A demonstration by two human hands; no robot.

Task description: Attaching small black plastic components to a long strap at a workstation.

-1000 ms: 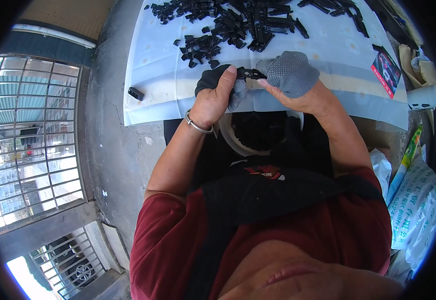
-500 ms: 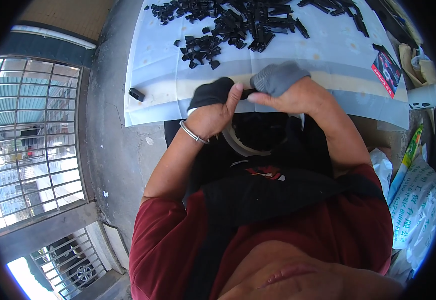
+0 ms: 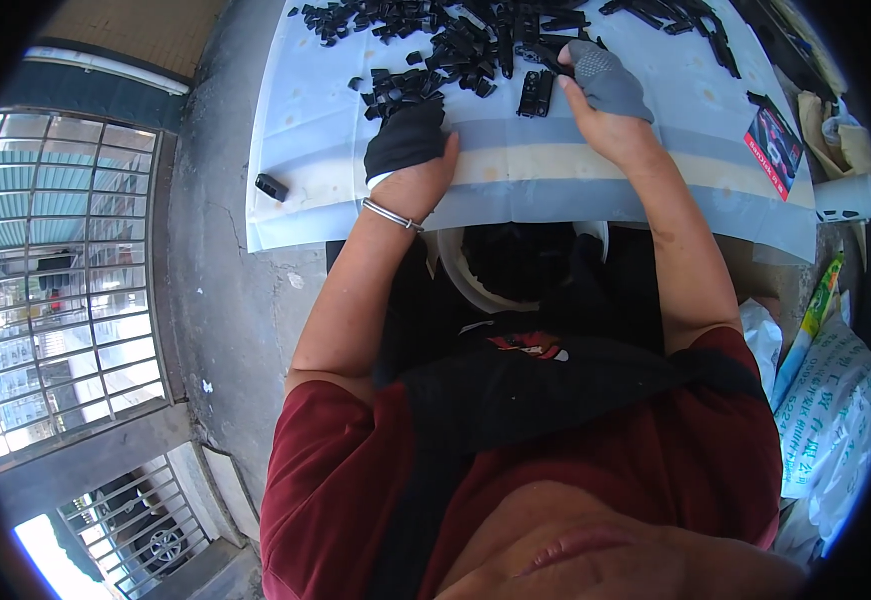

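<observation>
My left hand [image 3: 408, 150], in a black fingerless glove, reaches to the near edge of a pile of small black plastic pieces [image 3: 396, 88]. Its thumb stands out to the side, while its fingertips are lost against the dark pieces. Farther right, my right hand [image 3: 608, 95] wears a grey dotted glove. Its thumb and forefinger close around the end of a long black plastic part [image 3: 554, 62] at the edge of the heap. Just left of that hand, a black rectangular part [image 3: 536, 93] lies by itself on the white table cover [image 3: 516, 185].
Over my lap, a pale round tub [image 3: 453, 270] holds dark pieces. One black part [image 3: 272, 187] lies at the table's left edge. More long black parts [image 3: 721, 50] lie far right, near a red-and-black card [image 3: 776, 145]. White bags [image 3: 831, 400] stand on the right.
My hands have parted from the black part they held together. The left moved up to the small pieces, the right up to the long parts. A rectangular black part now lies nearer me.
</observation>
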